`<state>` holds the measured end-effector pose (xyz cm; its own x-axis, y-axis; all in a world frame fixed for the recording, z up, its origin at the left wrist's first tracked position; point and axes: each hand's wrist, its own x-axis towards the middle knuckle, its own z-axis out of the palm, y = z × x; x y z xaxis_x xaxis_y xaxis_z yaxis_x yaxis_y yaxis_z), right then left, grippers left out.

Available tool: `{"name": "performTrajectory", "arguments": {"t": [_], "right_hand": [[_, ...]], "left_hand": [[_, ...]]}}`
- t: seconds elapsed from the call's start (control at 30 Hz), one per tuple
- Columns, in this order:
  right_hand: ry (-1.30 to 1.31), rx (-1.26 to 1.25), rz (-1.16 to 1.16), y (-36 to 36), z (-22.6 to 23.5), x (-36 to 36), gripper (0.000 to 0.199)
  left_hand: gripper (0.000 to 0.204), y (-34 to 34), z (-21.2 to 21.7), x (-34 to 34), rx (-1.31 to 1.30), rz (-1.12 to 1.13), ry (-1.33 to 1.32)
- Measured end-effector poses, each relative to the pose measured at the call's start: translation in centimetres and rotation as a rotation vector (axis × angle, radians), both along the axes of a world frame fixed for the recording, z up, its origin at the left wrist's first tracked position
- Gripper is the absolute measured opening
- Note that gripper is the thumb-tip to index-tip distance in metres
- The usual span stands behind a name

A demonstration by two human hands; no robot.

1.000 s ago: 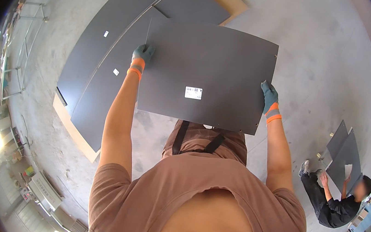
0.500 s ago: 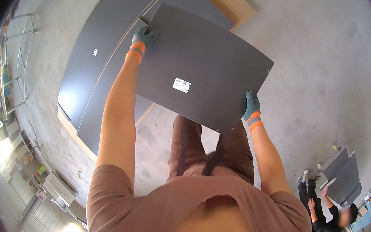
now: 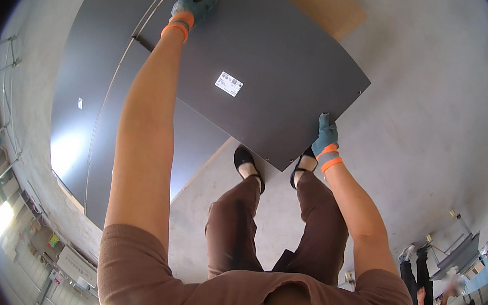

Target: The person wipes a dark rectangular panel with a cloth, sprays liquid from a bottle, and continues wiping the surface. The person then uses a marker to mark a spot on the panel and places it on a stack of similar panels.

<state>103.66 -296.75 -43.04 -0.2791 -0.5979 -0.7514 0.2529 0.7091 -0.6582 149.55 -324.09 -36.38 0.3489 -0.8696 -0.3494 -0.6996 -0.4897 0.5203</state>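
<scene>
A dark grey flat board (image 3: 267, 64) with a white label (image 3: 228, 84) spans the space between my arms, tilted in view. My left hand (image 3: 193, 7), in a teal and orange work glove, is closed on its left edge. At the right edge, near the lower corner, my gloved right hand (image 3: 326, 134) grips the same board, fingers mostly hidden beneath. Small holes show along the board's right and lower edges. Left of and under it lie larger dark grey panels (image 3: 76, 132), with a narrow gap between them.
Brown cardboard (image 3: 320, 3) sticks out beyond the board's far edge. My feet stand on the grey concrete floor (image 3: 421, 101) just below the board. A metal frame (image 3: 6, 80) stands at far left. At lower right, another person (image 3: 430, 297) is beside a dark panel (image 3: 456, 258).
The board has moved away from my body and turned slightly clockwise, with both hands still on it. My shoes now show, and the other person's panel has tilted.
</scene>
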Motion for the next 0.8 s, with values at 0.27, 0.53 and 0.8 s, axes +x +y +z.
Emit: {"name": "performTrajectory", "arguments": {"t": [0.27, 0.53, 0.8], "right_hand": [[-0.06, 0.038, 0.047, -4.7, -8.6, 3.6, 0.042], [-0.154, 0.085, 0.055, -8.8, -13.8, 3.8, 0.037], [-0.212, 0.028, 0.143, -12.7, -14.1, 3.4, 0.035]], "left_hand": [[0.08, -5.5, -13.1, 4.5, -0.086, -0.046, -0.009], [0.087, -8.8, -17.8, 4.0, -0.049, -0.051, -0.134], [0.084, -11.7, -19.0, 4.3, -0.002, -0.089, -0.111]]}}
